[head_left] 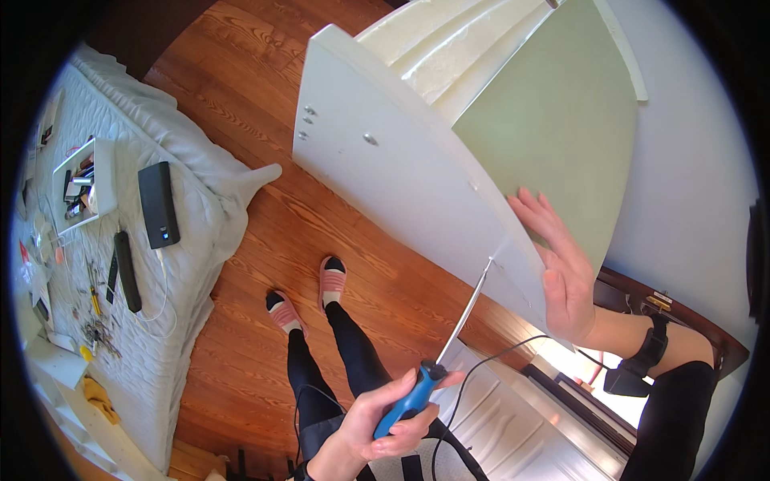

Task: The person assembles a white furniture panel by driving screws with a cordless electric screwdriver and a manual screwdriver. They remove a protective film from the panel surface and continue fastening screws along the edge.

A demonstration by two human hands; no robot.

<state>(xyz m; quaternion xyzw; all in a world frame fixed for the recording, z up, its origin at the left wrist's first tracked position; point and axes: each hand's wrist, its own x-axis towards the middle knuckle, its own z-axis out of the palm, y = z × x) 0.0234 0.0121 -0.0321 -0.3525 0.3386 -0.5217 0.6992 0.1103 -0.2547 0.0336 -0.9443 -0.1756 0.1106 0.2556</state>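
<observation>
My left hand [389, 425] is closed around the blue-and-black handle of a screwdriver [467, 314]. The long metal shaft points up and to the right, and its tip meets the face of a large white board [409, 172] near its right end. Whether a screw sits under the tip is too small to tell. My right hand [568, 280] rests on the board's long edge beside that spot, fingers stretched over a greenish panel [569, 136] behind it. Several metal screw heads [370, 139] show at the board's far left part. Cream ribbed material [445, 60] lies behind its upper edge.
A quilted bed [148, 240] at the left carries a white box of small items [104, 180], a black power bank [158, 204] and scattered hardware. My feet [332, 280] stand on the wooden floor [233, 337]. A black cable [497, 353] runs to a black device [634, 375] on my right wrist.
</observation>
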